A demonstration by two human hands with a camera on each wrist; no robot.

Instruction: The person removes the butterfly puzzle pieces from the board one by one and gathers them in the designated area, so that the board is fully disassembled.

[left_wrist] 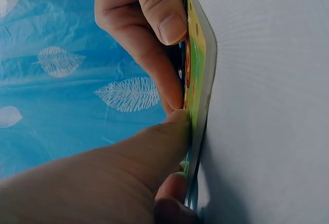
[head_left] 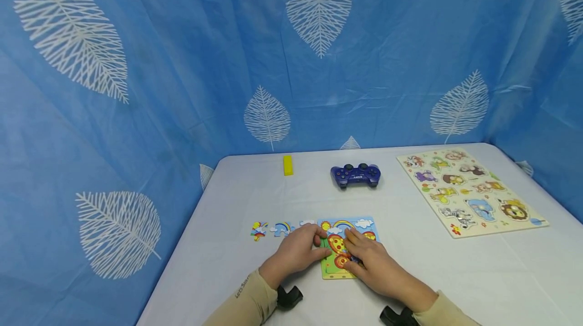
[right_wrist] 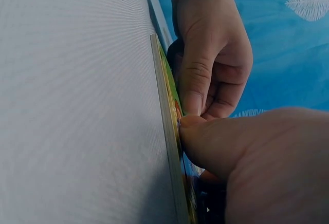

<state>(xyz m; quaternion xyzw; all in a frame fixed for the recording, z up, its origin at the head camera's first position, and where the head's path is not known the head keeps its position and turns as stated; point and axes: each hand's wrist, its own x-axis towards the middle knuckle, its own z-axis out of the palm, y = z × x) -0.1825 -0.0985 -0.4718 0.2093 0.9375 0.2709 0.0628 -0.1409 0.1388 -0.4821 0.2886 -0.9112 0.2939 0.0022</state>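
A small jigsaw board [head_left: 350, 222] with a bright cartoon picture lies flat on the white table. My left hand [head_left: 298, 249] is at its left edge, bent fingers and thumb touching the board's face. Over the right part of the board, my right hand [head_left: 375, 262] presses down with fingers stretched out, covering some of the picture. In the left wrist view, both thumbs touch the board's face [left_wrist: 198, 85]. Loose jigsaw pieces [head_left: 282, 228] lie in a row beyond the left hand, one partly hidden by it.
A purple game controller [head_left: 356, 176] lies behind the board. Farther left is a yellow block [head_left: 288, 165]. On the right sits a large animal puzzle board [head_left: 471, 189]. Blue leaf-patterned cloth [head_left: 218, 52] hangs behind the table [head_left: 246, 184].
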